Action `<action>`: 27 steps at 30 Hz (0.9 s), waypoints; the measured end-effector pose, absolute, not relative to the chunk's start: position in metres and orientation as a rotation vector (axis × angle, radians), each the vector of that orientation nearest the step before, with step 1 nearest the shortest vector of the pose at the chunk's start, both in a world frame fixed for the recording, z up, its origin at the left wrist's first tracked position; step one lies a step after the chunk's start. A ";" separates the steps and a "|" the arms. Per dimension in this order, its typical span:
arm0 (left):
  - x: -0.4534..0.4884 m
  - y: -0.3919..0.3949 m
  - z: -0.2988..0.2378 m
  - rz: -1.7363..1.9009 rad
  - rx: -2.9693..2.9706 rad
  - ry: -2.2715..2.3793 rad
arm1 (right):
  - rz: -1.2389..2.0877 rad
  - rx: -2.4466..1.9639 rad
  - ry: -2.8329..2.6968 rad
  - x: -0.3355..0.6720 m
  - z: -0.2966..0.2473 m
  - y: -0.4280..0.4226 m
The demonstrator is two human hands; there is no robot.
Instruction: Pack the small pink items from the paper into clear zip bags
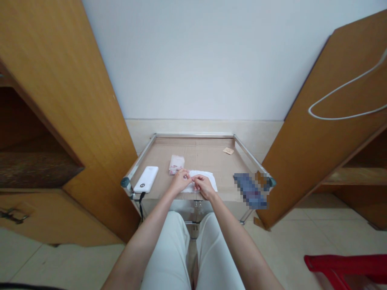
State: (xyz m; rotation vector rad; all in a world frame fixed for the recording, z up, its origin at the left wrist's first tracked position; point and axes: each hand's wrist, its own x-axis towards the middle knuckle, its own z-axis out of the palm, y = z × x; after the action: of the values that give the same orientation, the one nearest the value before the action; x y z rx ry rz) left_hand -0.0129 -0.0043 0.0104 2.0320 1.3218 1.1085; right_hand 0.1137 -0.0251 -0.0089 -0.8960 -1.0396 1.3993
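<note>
My left hand (180,181) and my right hand (203,186) meet above a white sheet of paper or cloth (205,180), which lies flat on a cardboard-covered cart top (196,149). Their fingertips are close together at the sheet's left part, and whatever lies between them is too small to make out. Just beyond my left hand lies a small clear packet with pink print (176,164). To its left sits a white power bank (146,179) with a black cord (140,205) hanging over the front edge.
A small brown card (228,151) lies at the far right of the cart top, and a blurred blue object (250,191) lies at its right front corner. Metal rails (193,135) edge the cart. Open wooden doors (302,141) stand on both sides, and a red object (341,266) sits on the tiled floor.
</note>
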 end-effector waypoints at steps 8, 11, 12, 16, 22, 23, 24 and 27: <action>-0.012 -0.007 0.015 1.032 2.142 1.366 | 1.333 -0.952 -1.095 0.113 -0.013 -0.024; -0.009 -0.009 0.017 0.969 2.182 1.430 | 1.322 -0.982 -1.106 0.113 -0.015 -0.023; -0.007 -0.011 0.018 0.951 2.195 1.450 | 1.323 -0.993 -1.106 0.113 -0.015 -0.023; -0.001 -0.016 0.021 0.934 2.234 1.531 | 1.325 -1.006 -1.091 0.113 -0.014 -0.023; 0.003 -0.024 0.024 0.892 2.264 1.649 | 1.296 -0.960 -1.013 0.112 -0.015 -0.022; 0.003 -0.024 0.025 0.893 2.254 1.664 | 1.291 -0.955 -1.009 0.112 -0.015 -0.022; 0.003 -0.025 0.025 0.897 2.246 1.673 | 1.288 -0.951 -1.010 0.112 -0.016 -0.022; 0.002 -0.025 0.026 0.923 2.267 1.672 | 1.287 -0.953 -1.017 0.111 -0.017 -0.022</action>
State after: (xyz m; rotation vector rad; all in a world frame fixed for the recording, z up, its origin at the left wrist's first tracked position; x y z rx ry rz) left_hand 0.0021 -0.0248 0.0259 2.2674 1.6721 0.9227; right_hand 0.1109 -0.0219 -0.0169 -0.9532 -1.0171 1.2873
